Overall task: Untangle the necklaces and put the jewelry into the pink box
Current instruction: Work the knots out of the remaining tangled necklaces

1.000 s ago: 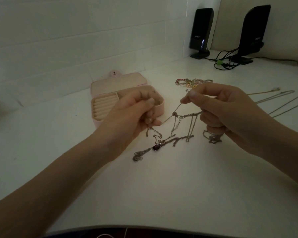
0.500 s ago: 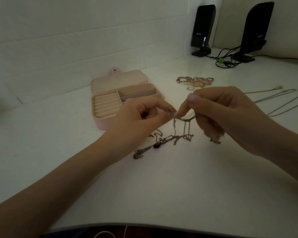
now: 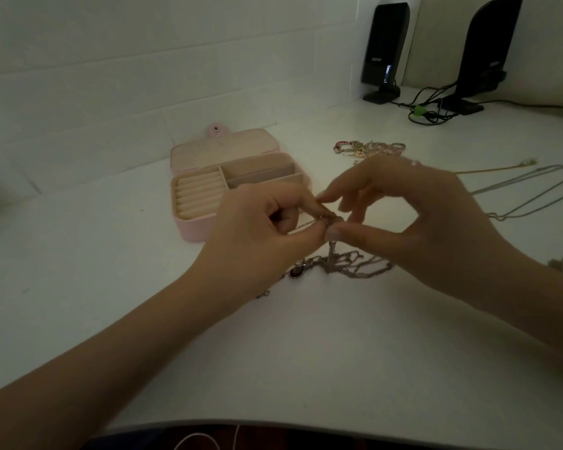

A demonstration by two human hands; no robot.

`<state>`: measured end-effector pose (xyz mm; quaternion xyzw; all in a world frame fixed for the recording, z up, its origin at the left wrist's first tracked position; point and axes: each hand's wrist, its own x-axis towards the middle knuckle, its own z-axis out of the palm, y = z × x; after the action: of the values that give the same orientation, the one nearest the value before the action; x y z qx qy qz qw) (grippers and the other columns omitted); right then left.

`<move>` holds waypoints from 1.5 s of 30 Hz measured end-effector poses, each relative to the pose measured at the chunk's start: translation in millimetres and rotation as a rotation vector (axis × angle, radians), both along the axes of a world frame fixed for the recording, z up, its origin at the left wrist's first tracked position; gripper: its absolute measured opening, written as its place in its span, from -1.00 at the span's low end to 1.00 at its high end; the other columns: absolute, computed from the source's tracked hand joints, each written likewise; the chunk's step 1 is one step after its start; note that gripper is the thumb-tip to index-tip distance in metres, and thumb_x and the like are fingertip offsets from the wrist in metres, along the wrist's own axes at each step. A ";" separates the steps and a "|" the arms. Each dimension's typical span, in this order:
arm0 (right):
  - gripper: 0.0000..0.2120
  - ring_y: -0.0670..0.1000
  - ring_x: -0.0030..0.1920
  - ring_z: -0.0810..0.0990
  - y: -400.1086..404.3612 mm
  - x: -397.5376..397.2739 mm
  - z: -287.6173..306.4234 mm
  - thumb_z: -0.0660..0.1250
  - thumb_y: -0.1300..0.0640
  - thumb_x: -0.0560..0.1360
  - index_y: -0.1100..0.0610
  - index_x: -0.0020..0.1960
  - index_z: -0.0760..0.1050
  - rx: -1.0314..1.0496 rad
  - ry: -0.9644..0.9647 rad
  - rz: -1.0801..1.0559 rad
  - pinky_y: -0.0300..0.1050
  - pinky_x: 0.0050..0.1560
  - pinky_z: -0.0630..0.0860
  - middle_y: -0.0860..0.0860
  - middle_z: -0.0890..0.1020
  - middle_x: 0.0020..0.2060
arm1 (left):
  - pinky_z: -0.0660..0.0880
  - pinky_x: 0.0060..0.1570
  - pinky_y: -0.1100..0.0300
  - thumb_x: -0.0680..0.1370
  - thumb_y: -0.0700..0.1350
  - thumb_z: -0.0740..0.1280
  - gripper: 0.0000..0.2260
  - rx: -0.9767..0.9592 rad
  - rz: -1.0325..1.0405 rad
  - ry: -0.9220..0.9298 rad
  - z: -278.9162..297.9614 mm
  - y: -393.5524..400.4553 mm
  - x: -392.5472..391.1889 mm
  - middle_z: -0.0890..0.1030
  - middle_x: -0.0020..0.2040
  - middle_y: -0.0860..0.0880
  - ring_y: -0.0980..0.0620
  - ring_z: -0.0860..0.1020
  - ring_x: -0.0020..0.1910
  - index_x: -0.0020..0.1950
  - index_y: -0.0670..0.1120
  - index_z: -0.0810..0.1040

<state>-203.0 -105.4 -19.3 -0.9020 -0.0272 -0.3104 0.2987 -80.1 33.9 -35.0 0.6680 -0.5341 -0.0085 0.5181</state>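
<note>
At mid-frame the left hand (image 3: 257, 228) and right hand (image 3: 413, 219) both pinch the tangled chains (image 3: 345, 264), right of the open pink box (image 3: 189, 230); best tease the knot apart gently, never tugging.

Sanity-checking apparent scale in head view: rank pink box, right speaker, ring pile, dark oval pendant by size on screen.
1. Pink box and right speaker: similar extent, and the speaker is cropped and farther off, so unranked.
2. Ring pile.
3. Dark oval pendant.
</note>
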 end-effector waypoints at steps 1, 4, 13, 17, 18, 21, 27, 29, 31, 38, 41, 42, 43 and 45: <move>-0.78 -0.13 -0.13 0.61 0.8 0.8 -2.1 0.45 -0.02 0.38 0.03 0.00 0.59 0.031 -0.002 0.003 -0.38 -0.06 0.48 -0.15 0.62 -0.17 | 0.19 -0.43 0.33 0.41 -0.05 0.43 -0.92 0.002 0.014 -0.008 -1.3 -0.4 0.2 0.23 -0.53 0.08 0.17 0.21 -0.51 -0.28 0.00 0.61; -0.93 -0.12 -0.15 0.64 2.8 2.1 -4.3 0.46 0.14 0.41 0.08 -0.11 0.64 0.140 -0.011 0.014 -0.39 -0.06 0.47 -0.13 0.68 -0.23 | 0.17 -0.42 0.37 0.42 -0.14 0.43 -0.90 0.019 0.051 -0.028 -3.3 -0.9 0.9 0.21 -0.53 0.09 0.17 0.20 -0.51 -0.30 -0.07 0.61; -0.82 -0.02 -0.21 0.67 0.7 4.5 2.0 0.39 0.06 0.29 0.15 -0.19 0.60 0.646 0.119 0.038 -0.23 -0.09 0.61 0.05 0.69 -0.30 | 0.22 -0.42 0.41 0.41 -0.13 0.51 -0.79 -0.017 0.038 -0.065 0.9 -0.1 -2.0 0.32 -0.47 0.08 0.16 0.28 -0.50 -0.10 -0.01 0.49; -0.85 0.00 -0.21 0.68 2.3 5.1 1.8 0.37 0.12 0.36 0.20 -0.17 0.58 0.693 0.157 0.058 -0.24 -0.11 0.60 0.06 0.69 -0.28 | 0.26 -0.41 0.35 0.47 -0.09 0.45 -0.81 -0.078 0.014 -0.081 1.4 0.7 -2.7 0.31 -0.46 0.04 0.14 0.28 -0.48 -0.08 0.06 0.45; -0.88 -0.02 -0.22 0.67 2.8 5.3 1.5 0.36 0.15 0.39 0.21 -0.16 0.58 0.686 0.167 0.056 -0.25 -0.12 0.60 0.06 0.70 -0.28 | 0.25 -0.40 0.38 0.48 -0.09 0.43 -0.85 -0.098 0.029 -0.114 2.3 0.4 -3.6 0.32 -0.46 0.04 0.14 0.29 -0.48 -0.10 0.06 0.46; -0.95 -0.05 -0.26 0.66 3.5 6.0 -0.4 0.34 0.25 0.46 0.21 -0.17 0.56 0.716 0.172 0.057 -0.26 -0.14 0.60 0.04 0.68 -0.32 | 0.20 -0.41 0.44 0.55 -0.17 0.34 -0.89 -0.157 0.094 -0.184 4.6 0.4 -6.0 0.32 -0.47 0.01 0.16 0.27 -0.50 -0.15 -0.01 0.48; -0.91 -0.02 -0.23 0.67 3.5 4.2 1.2 0.25 0.32 0.53 0.24 -0.16 0.46 0.757 0.158 0.073 -0.13 -0.08 0.64 0.03 0.67 -0.32 | 0.25 -0.48 0.35 0.66 -0.22 0.08 -0.79 -0.215 0.021 0.080 4.5 2.4 -6.4 0.36 -0.49 0.05 0.15 0.29 -0.53 -0.12 0.04 0.31; -0.90 0.01 -0.18 0.68 3.4 4.2 1.2 0.22 0.32 0.55 0.23 -0.15 0.43 0.764 0.160 0.068 -0.11 -0.06 0.64 0.05 0.68 -0.29 | 0.33 -0.46 0.30 0.67 -0.20 0.06 -0.81 -0.240 0.020 0.108 5.7 2.3 -6.8 0.38 -0.47 -0.02 0.10 0.34 -0.51 -0.11 0.01 0.29; -0.90 0.02 -0.15 0.69 3.4 4.5 1.6 0.21 0.30 0.56 0.23 -0.14 0.41 0.783 0.161 0.055 -0.10 -0.05 0.64 0.06 0.69 -0.26 | 0.42 -0.37 0.29 0.66 -0.22 0.06 -0.82 -0.274 0.005 0.119 8.7 3.0 -7.5 0.41 -0.43 -0.07 0.05 0.41 -0.45 -0.11 -0.03 0.30; -0.86 -0.07 -0.42 0.44 -10.2 6.6 5.3 0.18 0.25 0.60 0.18 -0.13 0.40 1.040 0.052 -0.062 -0.21 -0.31 0.54 -0.02 0.47 -0.44 | 0.53 -0.22 0.26 0.66 -0.24 0.06 -0.76 -0.381 -0.125 0.480 28.0 6.1 -5.1 0.53 -0.37 0.05 0.13 0.58 -0.33 -0.19 -0.10 0.36; -0.87 -0.09 -0.46 0.27 -21.8 8.5 5.4 0.19 0.24 0.60 0.15 -0.13 0.39 1.106 0.016 -0.152 -0.25 -0.45 0.38 -0.05 0.35 -0.46 | 0.51 -0.39 0.24 0.64 -0.12 0.12 -0.75 -0.380 -0.209 0.902 39.6 7.6 -1.8 0.42 -0.44 0.02 0.10 0.48 -0.47 -0.23 -0.11 0.38; -0.87 -0.10 -0.47 0.25 -25.5 8.7 5.5 0.19 0.23 0.60 0.14 -0.13 0.39 1.091 0.020 -0.190 -0.27 -0.48 0.32 -0.06 0.34 -0.47 | 0.48 -0.43 0.26 0.61 -0.04 0.13 -0.74 -0.349 -0.220 0.977 42.0 8.8 0.7 0.38 -0.46 0.02 0.11 0.41 -0.50 -0.24 -0.10 0.39; -0.86 -0.11 -0.48 0.25 -28.5 9.1 5.5 0.19 0.22 0.60 0.12 -0.13 0.40 1.053 0.027 -0.227 -0.28 -0.50 0.28 -0.08 0.35 -0.48 | 0.43 -0.47 0.30 0.59 0.03 0.13 -0.72 -0.308 -0.203 0.994 43.1 10.3 3.9 0.33 -0.49 0.03 0.12 0.34 -0.53 -0.25 -0.08 0.39; -0.87 -0.14 -0.50 0.27 -34.1 9.7 5.3 0.21 0.19 0.60 0.09 -0.13 0.41 0.922 0.045 -0.299 -0.31 -0.52 0.26 -0.13 0.38 -0.52 | 0.32 -0.55 0.36 0.54 0.14 0.15 -0.66 -0.225 -0.104 0.899 42.7 13.5 11.2 0.25 -0.58 0.04 0.10 0.23 -0.58 -0.31 -0.06 0.41</move>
<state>-193.3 -139.6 -13.9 -0.6763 0.2498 -0.3098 0.6198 -68.9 47.4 7.6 0.5101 -0.2870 -0.2652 0.7662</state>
